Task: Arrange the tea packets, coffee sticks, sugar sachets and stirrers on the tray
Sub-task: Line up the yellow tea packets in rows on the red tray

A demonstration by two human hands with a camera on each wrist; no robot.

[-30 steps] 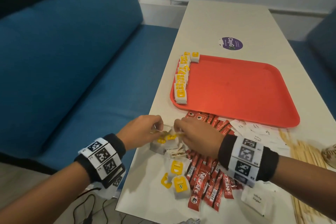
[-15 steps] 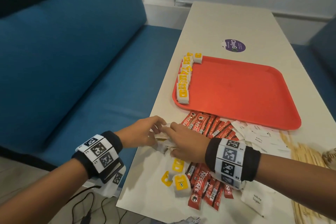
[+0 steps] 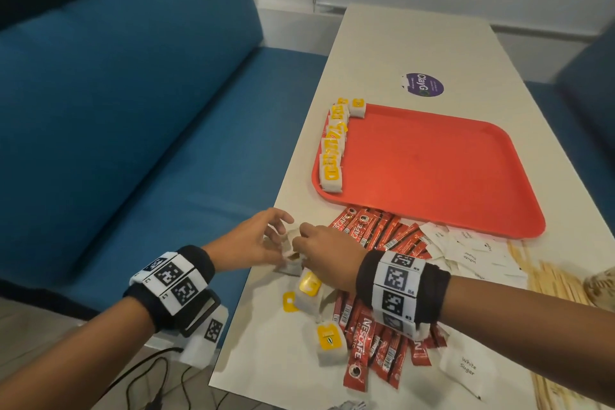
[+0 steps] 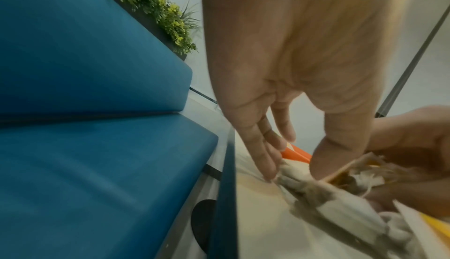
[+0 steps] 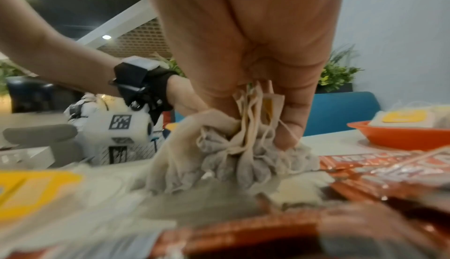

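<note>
While the bunch of tea bags is gathered between both hands at the table's near-left edge, these points are noted:

Tray: a row of tea packets is already lined along its left rim; the rest is bare. The row could be toppled if the new bunch is set down carelessly against it.

Coffee sticks: fanned on the table just below the tray, touching the right hand's side; they could be dragged along as the bunch is lifted.

Sugar sachets and stirrers: left on the table to the right; the stirrers are cut off by the frame edge.

Right hand: curled round a crumpled bunch of tea bags; tangled strings could snag, it is judged.

Left hand: fingers and thumb pinched on one end of the bunch.

Loose tea bags: near the table edge, where they could be knocked off.

Hidden: the count of bags in the bunch cannot be told; both wrist views are blurred.
</note>
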